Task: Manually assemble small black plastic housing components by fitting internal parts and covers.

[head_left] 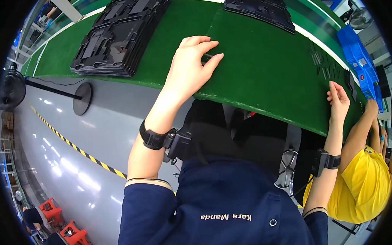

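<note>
My left hand (193,64) is over the green tabletop (254,68), thumb and fingers apart. In the gap between them shows a small thin dark strip (207,56); whether the hand touches it I cannot tell. Farther right, my right hand (339,101) hovers by the table's near edge with its fingers drawn together. Anything between those fingertips is too small to make out. Just beyond that hand lie several thin dark strips (325,71), loosely scattered.
A stack of black moulded trays (111,43) stands at the left, and another black tray (261,10) lies at the far side. Blue bins (358,58) line the right. A person in a yellow shirt (364,185) works close on my right. A fan (12,88) stands left.
</note>
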A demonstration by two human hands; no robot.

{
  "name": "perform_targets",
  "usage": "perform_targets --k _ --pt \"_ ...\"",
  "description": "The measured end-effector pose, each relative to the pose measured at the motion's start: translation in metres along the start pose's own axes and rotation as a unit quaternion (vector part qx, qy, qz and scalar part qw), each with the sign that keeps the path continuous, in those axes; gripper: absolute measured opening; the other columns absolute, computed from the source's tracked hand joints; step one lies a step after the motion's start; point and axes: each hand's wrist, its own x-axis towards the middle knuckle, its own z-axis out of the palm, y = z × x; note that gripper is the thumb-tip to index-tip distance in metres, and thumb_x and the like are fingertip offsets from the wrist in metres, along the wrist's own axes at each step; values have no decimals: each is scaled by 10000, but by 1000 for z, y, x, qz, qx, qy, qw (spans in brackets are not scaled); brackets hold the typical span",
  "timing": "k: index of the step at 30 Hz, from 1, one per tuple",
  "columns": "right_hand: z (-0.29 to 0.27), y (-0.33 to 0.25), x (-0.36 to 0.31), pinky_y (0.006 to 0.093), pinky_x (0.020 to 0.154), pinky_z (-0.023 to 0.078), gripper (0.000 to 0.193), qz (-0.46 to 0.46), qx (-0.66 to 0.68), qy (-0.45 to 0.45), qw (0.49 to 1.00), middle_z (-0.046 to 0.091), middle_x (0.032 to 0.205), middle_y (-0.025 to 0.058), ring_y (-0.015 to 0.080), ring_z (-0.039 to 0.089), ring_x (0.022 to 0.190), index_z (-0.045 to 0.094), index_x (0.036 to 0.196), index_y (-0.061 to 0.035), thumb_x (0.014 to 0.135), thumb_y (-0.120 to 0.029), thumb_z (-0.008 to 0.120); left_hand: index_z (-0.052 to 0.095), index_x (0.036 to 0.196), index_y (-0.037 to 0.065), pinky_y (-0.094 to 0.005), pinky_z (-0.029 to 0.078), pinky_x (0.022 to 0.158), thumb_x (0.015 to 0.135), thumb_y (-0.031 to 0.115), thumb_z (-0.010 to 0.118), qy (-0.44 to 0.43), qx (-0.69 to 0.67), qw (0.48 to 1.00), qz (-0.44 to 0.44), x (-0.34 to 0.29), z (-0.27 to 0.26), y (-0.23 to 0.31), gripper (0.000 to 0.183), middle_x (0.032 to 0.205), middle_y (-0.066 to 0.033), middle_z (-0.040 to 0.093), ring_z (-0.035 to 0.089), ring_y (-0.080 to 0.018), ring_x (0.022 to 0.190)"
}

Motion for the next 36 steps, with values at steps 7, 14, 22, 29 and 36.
perform_targets --k 7,14,22,29,36 --pt "5 -10 2 157 505 401 162 7 12 17 1000 613 692 -16 32 538 576 666 907 -51 815 -184 674 648 1016 34 -342 449 866 757 145 673 -13 30 999 16 5 1 1 283 1074 -123 603 549 -271 1030" --pt "12 -8 -2 198 492 448 151 -18 49 9 999 595 631 2 63 562 570 659 853 -23 809 -167 667 633 1023 8 -345 426 885 766 102 649 -27 28 999 14 7 -2 11 274 1092 -140 594 550 -280 1036" --pt "13 -18 -9 173 465 400 130 -7 58 -5 998 554 577 -17 23 494 498 654 835 -6 808 -134 657 623 1017 -15 -359 427 872 772 83 636 -45 34 998 -8 7 0 22 264 1105 -152 570 527 -297 1037" --pt "15 -19 -10 169 457 362 96 -11 38 -14 999 535 564 -24 13 452 493 657 837 -8 808 -99 649 612 1050 -15 -356 406 903 793 67 607 -68 54 996 -28 10 -2 28 270 1138 -157 558 523 -294 1067" --pt "16 -23 -12 183 440 345 84 -5 13 -11 1000 506 530 -26 13 418 472 658 821 -14 794 -93 652 609 1057 -16 -361 402 915 785 45 601 -77 48 995 -40 13 -4 34 279 1152 -152 550 510 -294 1080"
